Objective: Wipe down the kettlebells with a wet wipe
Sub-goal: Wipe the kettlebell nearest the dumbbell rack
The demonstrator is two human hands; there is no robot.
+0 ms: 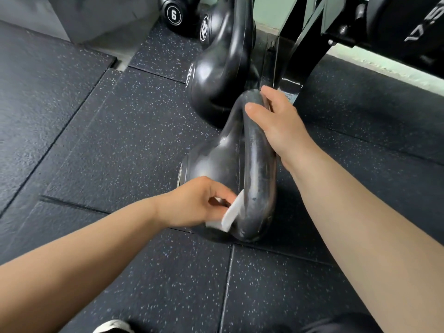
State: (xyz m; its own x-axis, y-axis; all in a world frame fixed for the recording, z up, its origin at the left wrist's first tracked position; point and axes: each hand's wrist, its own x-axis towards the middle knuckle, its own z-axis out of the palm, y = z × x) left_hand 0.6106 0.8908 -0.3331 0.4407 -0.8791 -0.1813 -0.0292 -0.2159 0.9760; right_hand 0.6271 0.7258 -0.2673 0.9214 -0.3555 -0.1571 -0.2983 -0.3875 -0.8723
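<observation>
Here, a glossy black rounded kettlebell, handle gripped by the right hand, is wiped low on its body with a folded white wet wipe pinched by the left hand; a slipped grip could tip it.

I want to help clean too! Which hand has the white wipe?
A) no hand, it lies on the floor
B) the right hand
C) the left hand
C: the left hand pinches the white wipe against the kettlebell, while the right hand holds its handle.
</observation>
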